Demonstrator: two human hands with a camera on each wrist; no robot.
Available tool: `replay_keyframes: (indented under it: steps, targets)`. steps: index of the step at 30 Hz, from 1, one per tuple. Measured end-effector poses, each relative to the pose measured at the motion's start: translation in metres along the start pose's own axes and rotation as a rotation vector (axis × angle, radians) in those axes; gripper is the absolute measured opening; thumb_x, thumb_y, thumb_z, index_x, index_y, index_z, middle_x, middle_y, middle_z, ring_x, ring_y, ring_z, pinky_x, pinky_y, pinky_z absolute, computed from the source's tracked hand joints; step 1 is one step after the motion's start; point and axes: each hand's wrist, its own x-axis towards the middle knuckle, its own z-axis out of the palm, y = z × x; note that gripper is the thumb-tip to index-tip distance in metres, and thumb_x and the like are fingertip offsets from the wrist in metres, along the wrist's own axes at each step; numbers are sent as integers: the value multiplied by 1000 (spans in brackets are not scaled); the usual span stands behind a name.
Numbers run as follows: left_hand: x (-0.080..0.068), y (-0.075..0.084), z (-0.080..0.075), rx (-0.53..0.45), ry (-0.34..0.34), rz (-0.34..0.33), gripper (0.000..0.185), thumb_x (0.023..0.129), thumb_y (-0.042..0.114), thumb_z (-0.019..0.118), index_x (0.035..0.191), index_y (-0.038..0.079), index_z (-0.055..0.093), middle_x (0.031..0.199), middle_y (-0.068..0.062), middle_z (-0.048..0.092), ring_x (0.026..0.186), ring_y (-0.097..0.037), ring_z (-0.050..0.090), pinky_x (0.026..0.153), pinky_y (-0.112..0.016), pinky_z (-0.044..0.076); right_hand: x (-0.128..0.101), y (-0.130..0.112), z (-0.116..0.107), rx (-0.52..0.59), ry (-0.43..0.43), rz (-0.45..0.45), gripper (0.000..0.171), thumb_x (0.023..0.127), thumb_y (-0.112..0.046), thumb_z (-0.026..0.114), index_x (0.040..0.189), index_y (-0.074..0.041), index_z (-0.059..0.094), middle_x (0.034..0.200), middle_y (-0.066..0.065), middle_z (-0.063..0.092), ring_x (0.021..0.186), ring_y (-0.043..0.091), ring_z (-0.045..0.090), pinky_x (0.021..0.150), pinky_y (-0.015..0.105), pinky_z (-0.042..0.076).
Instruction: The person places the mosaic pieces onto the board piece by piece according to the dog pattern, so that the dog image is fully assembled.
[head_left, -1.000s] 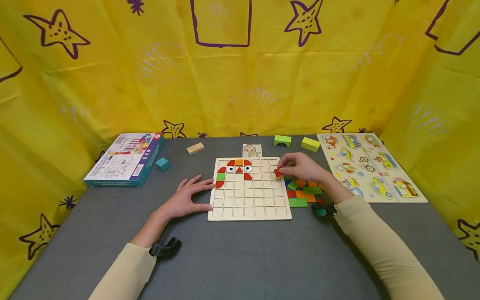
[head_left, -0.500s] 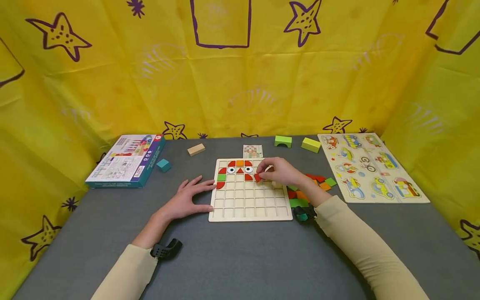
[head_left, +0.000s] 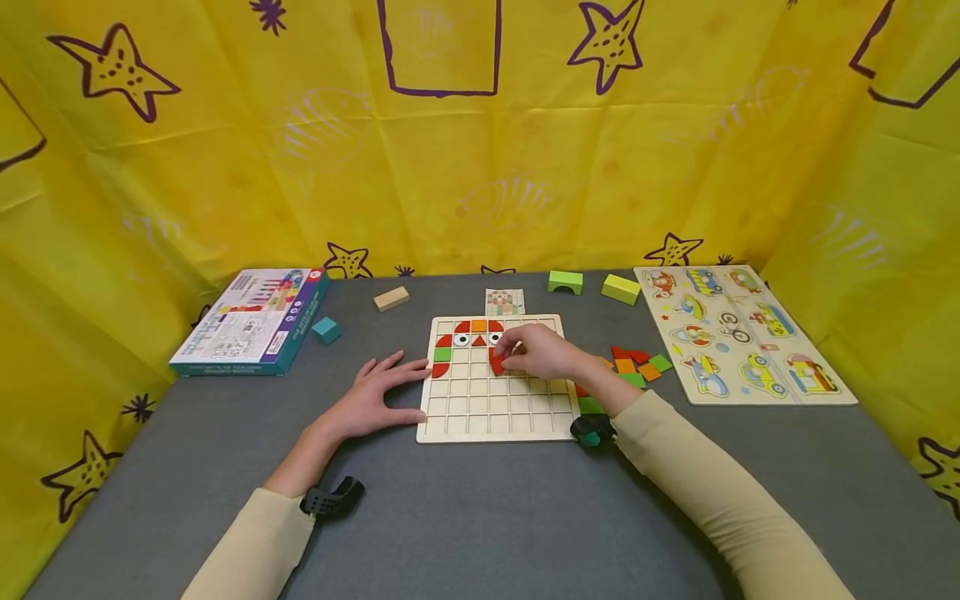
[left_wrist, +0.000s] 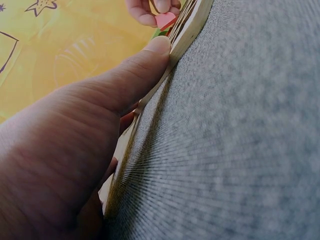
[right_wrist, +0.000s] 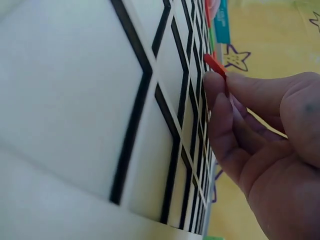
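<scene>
The right hand point(head_left: 543, 354) has been travelling leftward across the wooden grid board point(head_left: 498, 417) since a second ago, carrying the red tile point(head_left: 497, 363) from the board's right edge to the cells just below the right eye of the figure being laid out. Nearest the camera, two cream sleeves are reaching onto the grey table point(head_left: 480, 517), each wrist wearing a dark strap. The left hand point(head_left: 371, 400) is lying flat on the table, its fingers point(left_wrist: 150, 65) relaxed and straight, with fingertips and thumb pressing against the board's left edge. The right hand is hovering over the upper middle of the board, its fingers point(right_wrist: 220, 115) pinching the red tile by its edges, close above the grid. Just right of the board, a loose pile of coloured tiles point(head_left: 633, 367) in red, orange and green is lying on the table. Farther back, a teal box point(head_left: 251, 321) is sitting at the left, with a teal cube point(head_left: 326, 329) and a plain wooden block point(head_left: 392, 297) near it. A pattern card point(head_left: 504, 301) is lying behind the board, two green blocks point(head_left: 592, 286) are standing beyond it, and a vehicle puzzle board point(head_left: 738, 333) is resting at the right.
</scene>
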Motion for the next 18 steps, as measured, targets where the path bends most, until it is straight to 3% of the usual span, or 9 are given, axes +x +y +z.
replay_keyframes:
  steps: [8,18]
  targets:
    - [0,-1,0,1,0,18,71,86,42,80,147,14,56,157,-5,42,150,-42,16,113,-67,-1,1,-2,0,-98,-71,-19,11,93,-9,75,102,-6,71,88,-1,65,82,16,57,79,31,49]
    - [-1,-1,0,2,1,4,71,86,44,79,147,14,56,157,-4,42,150,-41,16,113,-67,-1,5,-7,1,-145,-66,-76,10,92,0,72,102,-2,71,92,3,67,84,17,60,80,32,51]
